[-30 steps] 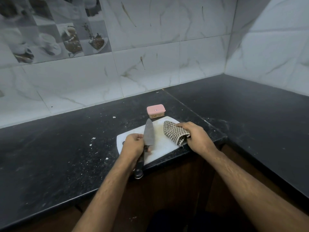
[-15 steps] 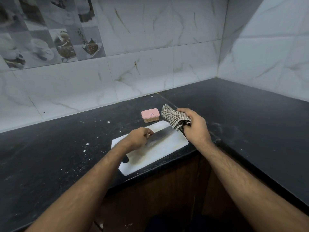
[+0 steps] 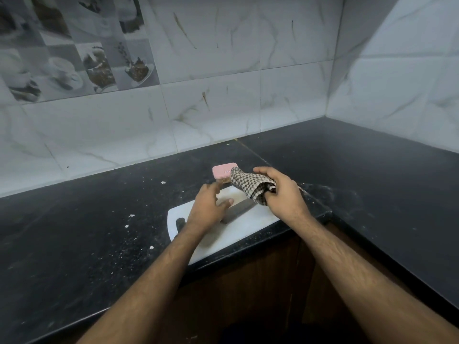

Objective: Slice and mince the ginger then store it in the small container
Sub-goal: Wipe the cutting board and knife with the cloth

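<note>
Ginger is not seen loose anywhere; tan contents, possibly minced ginger, are glimpsed through the clear wall of the small container (image 3: pixel 224 173), which stands lid-on at frame centre, just beyond the board. Black countertop (image 3: pixel 74 232) is noted across the lower frame, flecked with pale scraps. White cutting board (image 3: pixel 248 224) is laid at its front edge. Knife (image 3: pixel 238 211) is laid flat on the board, blade toward the right. Left hand (image 3: pixel 208 209) is held over the handle, fingers loosely spread, nothing gripped. Right hand (image 3: pixel 283 192) is closed around a checked cloth (image 3: pixel 248 186), fingers curled together. Step judged: clean-up after storing. Next move probably calls for wiping the blade or board with the cloth.
</note>
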Tool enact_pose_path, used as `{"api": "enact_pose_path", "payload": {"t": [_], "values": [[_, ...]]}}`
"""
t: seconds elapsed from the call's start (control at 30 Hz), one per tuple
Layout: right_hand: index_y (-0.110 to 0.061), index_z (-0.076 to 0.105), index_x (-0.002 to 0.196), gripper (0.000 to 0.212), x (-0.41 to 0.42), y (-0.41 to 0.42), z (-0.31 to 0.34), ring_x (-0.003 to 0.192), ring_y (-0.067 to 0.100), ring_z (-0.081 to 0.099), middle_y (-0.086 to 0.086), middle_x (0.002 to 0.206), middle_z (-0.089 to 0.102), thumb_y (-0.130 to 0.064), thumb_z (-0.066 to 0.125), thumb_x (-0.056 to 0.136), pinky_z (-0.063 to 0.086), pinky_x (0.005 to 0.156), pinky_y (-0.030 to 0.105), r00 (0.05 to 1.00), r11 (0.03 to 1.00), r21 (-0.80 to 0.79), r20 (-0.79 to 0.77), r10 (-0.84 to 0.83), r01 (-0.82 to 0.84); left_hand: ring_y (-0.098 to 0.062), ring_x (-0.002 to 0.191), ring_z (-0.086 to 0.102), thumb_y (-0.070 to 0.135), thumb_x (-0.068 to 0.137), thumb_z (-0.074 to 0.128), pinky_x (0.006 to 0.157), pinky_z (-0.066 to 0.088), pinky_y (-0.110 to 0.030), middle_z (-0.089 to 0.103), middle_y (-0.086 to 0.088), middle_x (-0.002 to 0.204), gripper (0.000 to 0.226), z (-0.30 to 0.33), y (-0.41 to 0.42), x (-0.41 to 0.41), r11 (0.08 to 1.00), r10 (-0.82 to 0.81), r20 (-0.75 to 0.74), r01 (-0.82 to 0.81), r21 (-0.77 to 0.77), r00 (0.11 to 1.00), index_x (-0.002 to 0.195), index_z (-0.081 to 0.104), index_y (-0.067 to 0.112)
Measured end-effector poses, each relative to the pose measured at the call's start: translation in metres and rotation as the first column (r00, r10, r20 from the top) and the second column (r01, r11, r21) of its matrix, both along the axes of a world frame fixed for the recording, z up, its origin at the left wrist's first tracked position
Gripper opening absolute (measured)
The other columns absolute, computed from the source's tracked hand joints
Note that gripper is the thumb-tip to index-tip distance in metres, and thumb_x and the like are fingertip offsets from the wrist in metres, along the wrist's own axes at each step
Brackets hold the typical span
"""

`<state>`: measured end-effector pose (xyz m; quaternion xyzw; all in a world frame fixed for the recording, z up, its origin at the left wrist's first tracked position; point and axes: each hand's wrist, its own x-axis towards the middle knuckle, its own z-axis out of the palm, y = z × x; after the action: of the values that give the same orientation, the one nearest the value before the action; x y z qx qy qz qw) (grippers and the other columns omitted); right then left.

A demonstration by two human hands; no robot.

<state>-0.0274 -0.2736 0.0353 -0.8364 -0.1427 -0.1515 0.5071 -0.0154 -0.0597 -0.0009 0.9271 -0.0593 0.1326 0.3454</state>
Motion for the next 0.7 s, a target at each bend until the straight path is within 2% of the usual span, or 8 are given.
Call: {"api": "enact_pose_path", "payload": {"t": [0.03,0.13,0.3,0.37,0.43,0.5,0.6,0.7], "values": [[-0.034,0.063,0.126,0.059,-0.002,0.003,0.004,0.105,-0.003,0.064,-0.017,0.118,0.068,0.007,0.062,0.084,0.053,0.088,0.02,0.999,0.995,0.092,-0.029,0.043,-0.04,-0.011,0.118,0.059,0.034,0.09,0.078,0.1,0.048,-0.029,0.057,0.003,0.131,0.06,0.006,0.0,-0.005,0.978,-0.054,0.009,0.055,-0.201,0.998,0.143,0.052,0.022],[-0.024,0.064,0.125,0.043,-0.003,0.013,0.019,0.106,0.01,0.069,-0.005,0.114,0.073,-0.004,0.072,0.088,0.057,0.09,0.035,0.955,0.892,0.41,-0.135,0.264,-0.188,-0.008,0.125,0.061,0.037,0.084,0.081,0.106,0.049,-0.029,0.066,0.006,0.134,0.067,0.03,0.003,-0.013,0.734,-0.25,-0.007,0.185,-0.653,0.968,0.143,0.052,0.023],[-0.009,0.063,0.127,0.03,-0.008,0.035,0.023,0.111,0.029,0.068,0.012,0.116,0.073,-0.006,0.062,0.097,0.056,0.095,0.045,0.8,0.736,0.631,-0.299,0.52,-0.243,-0.026,0.118,0.068,0.037,0.096,0.065,0.094,0.056,-0.036,0.073,-0.011,0.125,0.047,0.042,0.005,-0.027,0.404,-0.282,-0.063,0.059,-0.913,0.957,0.131,0.064,0.005],[-0.013,0.06,0.13,0.039,-0.005,0.04,0.015,0.114,0.026,0.067,0.008,0.12,0.071,-0.028,0.068,0.095,0.054,0.097,0.045,0.8,0.759,0.595,-0.305,0.517,-0.265,-0.028,0.115,0.07,0.036,0.096,0.068,0.088,0.059,-0.04,0.074,-0.011,0.121,0.043,0.039,0.008,-0.03,0.391,-0.193,-0.111,-0.027,-0.92,0.975,0.129,0.066,0.007],[-0.023,0.054,0.134,0.072,-0.002,0.044,0.007,0.114,0.02,0.067,0.002,0.124,0.07,-0.062,0.076,0.078,0.051,0.1,0.046,0.83,0.819,0.529,-0.337,0.444,-0.223,-0.031,0.113,0.071,0.035,0.094,0.071,0.092,0.058,-0.048,0.075,-0.013,0.118,0.044,0.036,0.011,-0.033,0.366,-0.129,-0.125,-0.07,-0.928,0.984,0.127,0.067,0.008],[-0.028,0.05,0.135,0.092,-0.005,0.049,0.003,0.111,0.017,0.068,0.001,0.124,0.068,-0.078,0.077,0.062,0.053,0.098,0.045,0.856,0.846,0.508,-0.356,0.376,-0.16,-0.036,0.113,0.07,0.031,0.093,0.073,0.097,0.057,-0.052,0.074,-0.016,0.117,0.043,0.035,0.012,-0.039,0.345,-0.093,-0.117,-0.078,-0.935,0.989,0.127,0.065,0.005],[-0.024,0.054,0.126,0.067,-0.012,0.057,0.003,0.104,0.012,0.07,-0.001,0.115,0.071,-0.066,0.074,0.077,0.058,0.09,0.038,0.908,0.881,0.446,-0.283,0.31,-0.161,-0.033,0.111,0.071,0.039,0.097,0.066,0.1,0.055,-0.053,0.074,-0.015,0.117,0.043,0.039,0.008,-0.053,0.39,-0.11,-0.105,-0.055,-0.919,0.988,0.127,0.065,0.007],[-0.022,0.06,0.114,0.038,-0.017,0.055,0.008,0.096,0.016,0.073,-0.001,0.104,0.075,-0.048,0.072,0.088,0.061,0.083,0.043,0.954,0.917,0.39,-0.233,0.188,-0.085,-0.033,0.113,0.07,0.053,0.099,0.057,0.103,0.053,-0.052,0.073,-0.016,0.121,0.053,0.048,0.004,-0.068,0.396,-0.194,-0.097,-0.012,-0.918,0.976,0.125,0.068,0.007]]}}
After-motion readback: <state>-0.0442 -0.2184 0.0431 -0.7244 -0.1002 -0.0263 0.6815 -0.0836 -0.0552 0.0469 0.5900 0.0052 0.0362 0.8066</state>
